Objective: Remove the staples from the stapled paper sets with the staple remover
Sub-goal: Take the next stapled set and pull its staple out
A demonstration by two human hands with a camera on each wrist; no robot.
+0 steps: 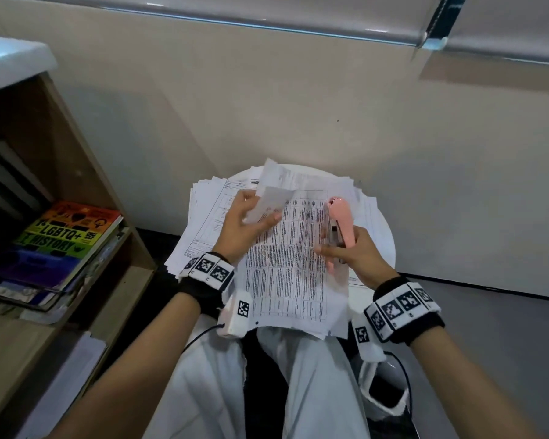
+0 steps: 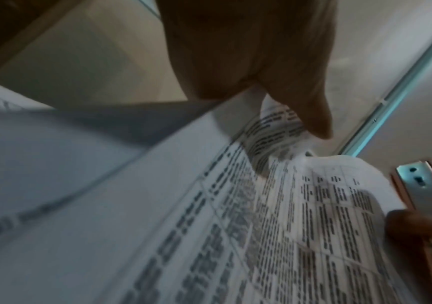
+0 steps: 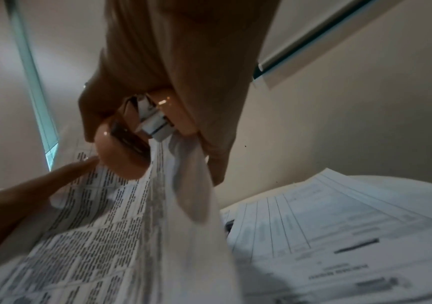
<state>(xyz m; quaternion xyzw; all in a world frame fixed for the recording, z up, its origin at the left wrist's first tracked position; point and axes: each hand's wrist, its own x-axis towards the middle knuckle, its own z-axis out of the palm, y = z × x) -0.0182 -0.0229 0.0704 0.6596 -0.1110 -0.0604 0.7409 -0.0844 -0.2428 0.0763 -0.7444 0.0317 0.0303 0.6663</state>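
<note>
While seated before a small round white stool (image 1: pixel 384 236), holding a printed paper set (image 1: pixel 286 267) up over the lap, above a loose pile of sheets (image 1: pixel 200 217) spread across the stool top. Far out at nine o'clock, a wooden shelf unit (image 1: pixel 76 172) with a rainbow-covered book (image 1: pixel 64 239) lying flat on its shelf. Nearer, at about ten o'clock of the held set, left hand (image 1: pixel 244 223) pinching the folded-back top corner of the pages between thumb and fingers (image 2: pixel 311 107), the corner curling over the print. At two o'clock of the set, right hand (image 1: pixel 352 251) wrapped around a pink staple remover (image 1: pixel 339 223), its nose pointing to twelve o'clock, fingers also catching the right edge of the pages. Seen from the right wrist, pink body (image 3: pixel 121 156) and metal parts of the tool tucked in the palm, paper edge touching it. Cannot tell whether a staple sits in the corner. Beige wall (image 1: pixel 267 106) beyond at twelve o'clock.
</note>
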